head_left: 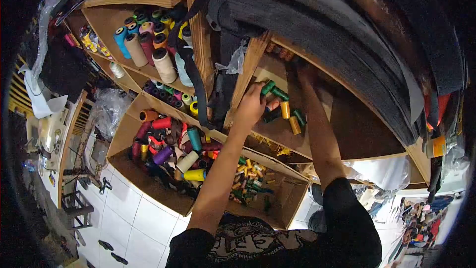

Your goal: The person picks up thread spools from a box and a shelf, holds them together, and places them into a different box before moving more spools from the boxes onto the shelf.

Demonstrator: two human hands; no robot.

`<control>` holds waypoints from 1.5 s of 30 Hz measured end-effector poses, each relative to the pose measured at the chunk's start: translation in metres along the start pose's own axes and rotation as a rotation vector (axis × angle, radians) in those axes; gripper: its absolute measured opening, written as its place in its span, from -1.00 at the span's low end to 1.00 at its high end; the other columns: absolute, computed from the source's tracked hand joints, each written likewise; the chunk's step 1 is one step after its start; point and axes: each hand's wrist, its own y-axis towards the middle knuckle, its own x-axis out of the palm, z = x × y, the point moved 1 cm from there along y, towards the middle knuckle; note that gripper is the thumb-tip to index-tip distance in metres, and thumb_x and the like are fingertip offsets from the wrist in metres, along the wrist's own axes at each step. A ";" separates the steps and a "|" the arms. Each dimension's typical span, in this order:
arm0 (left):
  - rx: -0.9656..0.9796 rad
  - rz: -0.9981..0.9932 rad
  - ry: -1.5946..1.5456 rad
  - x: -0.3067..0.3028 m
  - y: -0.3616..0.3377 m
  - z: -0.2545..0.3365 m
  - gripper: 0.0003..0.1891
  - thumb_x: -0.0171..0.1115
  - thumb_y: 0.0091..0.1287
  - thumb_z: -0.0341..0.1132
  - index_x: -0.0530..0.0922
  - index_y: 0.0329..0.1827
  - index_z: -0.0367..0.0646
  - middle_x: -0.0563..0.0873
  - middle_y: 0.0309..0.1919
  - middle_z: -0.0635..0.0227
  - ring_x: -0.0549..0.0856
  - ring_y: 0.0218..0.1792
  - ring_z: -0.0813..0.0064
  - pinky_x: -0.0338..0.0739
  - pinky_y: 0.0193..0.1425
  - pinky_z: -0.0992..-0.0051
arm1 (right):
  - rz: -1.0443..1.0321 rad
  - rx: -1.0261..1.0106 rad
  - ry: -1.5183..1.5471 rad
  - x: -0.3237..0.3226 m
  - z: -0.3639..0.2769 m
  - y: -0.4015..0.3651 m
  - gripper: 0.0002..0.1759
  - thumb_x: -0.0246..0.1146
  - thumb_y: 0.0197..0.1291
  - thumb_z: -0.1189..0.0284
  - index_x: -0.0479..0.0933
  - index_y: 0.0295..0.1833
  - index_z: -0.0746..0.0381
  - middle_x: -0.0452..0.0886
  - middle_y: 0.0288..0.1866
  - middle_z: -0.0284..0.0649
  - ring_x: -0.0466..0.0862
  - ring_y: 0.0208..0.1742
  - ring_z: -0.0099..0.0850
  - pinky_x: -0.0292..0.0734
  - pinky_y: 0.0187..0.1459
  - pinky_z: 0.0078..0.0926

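Observation:
My left hand (pixel 253 101) is at the left side of a wooden shelf compartment (pixel 317 144), its fingers curled at a green spool (pixel 268 87). Beside it on the shelf lie another green spool (pixel 280 93), a yellow spool (pixel 285 110), a second yellow one (pixel 295 125) and dark green spools (pixel 300 117). Deep in the compartment, in shadow, is my right hand (pixel 303 72); its fingers are too dark to make out. Reddish-brown spools (pixel 280 52) stand in the back corner. Below my forearms sits a cardboard box (pixel 292 201) holding large and small colored spools.
Cones of thread (pixel 162 64) fill the upper left shelf. Dark folded fabric (pixel 317 30) hangs over the compartment from above. A wooden divider (pixel 250 72) borders it at left. White floor tiles (pixel 144 218), a stool (pixel 77 211) and a sewing machine (pixel 47 134) are lower left.

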 end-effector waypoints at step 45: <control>-0.208 -0.068 0.017 -0.012 0.002 0.024 -0.44 -0.04 0.36 -0.43 0.09 0.42 -0.24 0.44 0.15 -0.30 0.44 0.18 -0.21 0.37 0.21 0.09 | -0.129 -0.147 0.767 -0.027 0.027 -0.035 -0.55 0.36 0.10 0.28 0.53 0.05 0.31 0.61 -0.01 -0.10 0.57 0.01 -0.33 0.45 0.07 -0.41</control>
